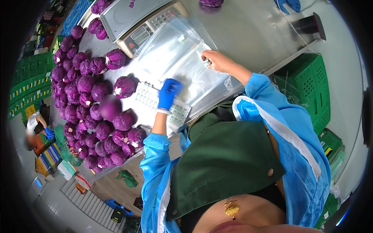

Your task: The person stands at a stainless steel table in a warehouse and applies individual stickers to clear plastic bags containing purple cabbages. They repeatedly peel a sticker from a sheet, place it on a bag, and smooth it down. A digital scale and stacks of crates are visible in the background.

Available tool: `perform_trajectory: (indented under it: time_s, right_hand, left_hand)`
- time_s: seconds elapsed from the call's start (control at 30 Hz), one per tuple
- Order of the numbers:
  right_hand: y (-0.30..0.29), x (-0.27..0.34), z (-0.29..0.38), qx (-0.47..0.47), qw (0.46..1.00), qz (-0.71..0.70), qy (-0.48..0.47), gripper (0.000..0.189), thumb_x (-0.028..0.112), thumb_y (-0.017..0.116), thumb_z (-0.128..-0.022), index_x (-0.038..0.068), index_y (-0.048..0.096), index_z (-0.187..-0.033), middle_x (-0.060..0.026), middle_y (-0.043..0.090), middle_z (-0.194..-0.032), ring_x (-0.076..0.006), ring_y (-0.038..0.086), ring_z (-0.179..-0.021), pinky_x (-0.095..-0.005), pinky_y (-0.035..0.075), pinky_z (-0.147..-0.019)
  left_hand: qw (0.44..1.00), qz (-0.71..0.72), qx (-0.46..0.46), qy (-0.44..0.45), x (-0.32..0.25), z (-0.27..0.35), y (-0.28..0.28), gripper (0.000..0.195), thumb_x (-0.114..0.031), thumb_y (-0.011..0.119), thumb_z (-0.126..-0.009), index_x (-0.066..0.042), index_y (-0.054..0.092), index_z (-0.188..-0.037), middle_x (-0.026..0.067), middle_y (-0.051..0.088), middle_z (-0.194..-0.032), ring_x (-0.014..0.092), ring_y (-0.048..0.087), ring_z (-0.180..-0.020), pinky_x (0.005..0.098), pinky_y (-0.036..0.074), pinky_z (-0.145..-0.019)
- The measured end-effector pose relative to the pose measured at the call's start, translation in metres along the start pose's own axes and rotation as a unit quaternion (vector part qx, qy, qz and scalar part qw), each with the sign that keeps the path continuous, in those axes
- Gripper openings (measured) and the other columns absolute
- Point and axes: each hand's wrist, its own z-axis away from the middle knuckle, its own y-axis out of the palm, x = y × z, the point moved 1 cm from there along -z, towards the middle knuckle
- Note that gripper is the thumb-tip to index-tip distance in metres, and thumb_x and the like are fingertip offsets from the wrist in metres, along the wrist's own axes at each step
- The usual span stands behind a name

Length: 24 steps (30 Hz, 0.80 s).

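Observation:
My left hand [169,91], in a blue glove, is over the border between a stack of clear plastic bags [189,78] and sheets of small printed labels [145,97]. Its fingers are blurred, and I cannot tell whether they grip anything. My bare right hand [218,61] is at the right side of the bags, its fingertips pinching a small label [206,63]. Another small label [181,38] shows on the bags farther up. The bags lie flat and partly overlap the front of a digital scale [140,35].
Many red cabbages [86,84] are heaped on the steel table [247,26] at the left. Green crates [311,90] stand beyond its right edge. A black object [310,26] and a cable [294,30] are at the far right. Another person [38,123] is at far left.

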Motion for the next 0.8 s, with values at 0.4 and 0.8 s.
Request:
perform_trajectory:
  time_s: [0.4, 0.8]
  right_hand:
    - [-0.034, 0.032, 0.001, 0.015, 0.940, -0.331, 0.087, 0.023, 0.003, 0.070, -0.080, 0.004, 0.050, -0.091, 0.0024, 0.051, -0.076, -0.0049, 0.050, -0.069, -0.0220, 0.039, -0.060]
    - [0.017, -0.037, -0.009, -0.103, 0.989, 0.107, -0.003, 0.023, 0.005, 0.064, -0.080, 0.002, 0.047, -0.094, -0.0152, 0.058, -0.085, -0.0285, 0.058, -0.074, -0.0381, 0.043, -0.063]
  left_hand:
    - [0.923, 0.201, -0.297, -0.142, -0.002, -0.014, -0.036, 0.014, -0.008, 0.054, -0.088, -0.001, 0.066, -0.089, 0.0050, 0.065, -0.084, 0.016, 0.060, -0.077, 0.0267, 0.046, -0.072]
    - [0.987, -0.071, 0.137, -0.036, 0.005, 0.002, 0.024, 0.018, -0.010, 0.074, -0.072, -0.009, 0.070, -0.090, 0.0097, 0.062, -0.090, 0.023, 0.061, -0.085, 0.0298, 0.048, -0.078]
